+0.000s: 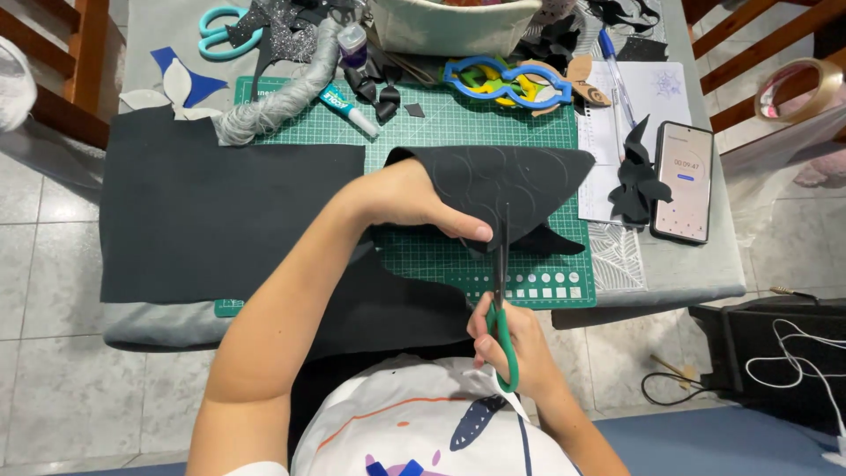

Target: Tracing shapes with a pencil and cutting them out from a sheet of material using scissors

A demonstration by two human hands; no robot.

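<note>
Black foam sheet [515, 181] held up over the green cutting mat [458, 119], near the middle of the table. Left hand [414, 198] closed on the sheet's left edge, thumb on top and fingers under. Right hand [511, 339] closed on green-handled scissors [502, 308], fingers through the loops, blades pointing up into the sheet's lower edge. Blades open or shut: cannot tell, too thin to see. Probably light and bendy, this sheet; soft enough to curl and easy to cut, maybe easy to tear or dent too. Faint curved lines pressed into the top. Best held close to the cut line, so no flopping. Flat table with a grey cloth [696, 264], and a big black sheet [220, 211] lying to the left, hanging off the near edge. More stuff at the back: teal scissors [216, 31], a small glue tube [348, 110], a blue plastic shape [502, 84], a cream bag [454, 26]. A phone [683, 181] to the right, beside black cut-out bits [639, 181] on white paper [652, 92]. Pale tiled floor [53, 388] below, wooden chairs [767, 53] around, white cables [802, 353] on the right.
</note>
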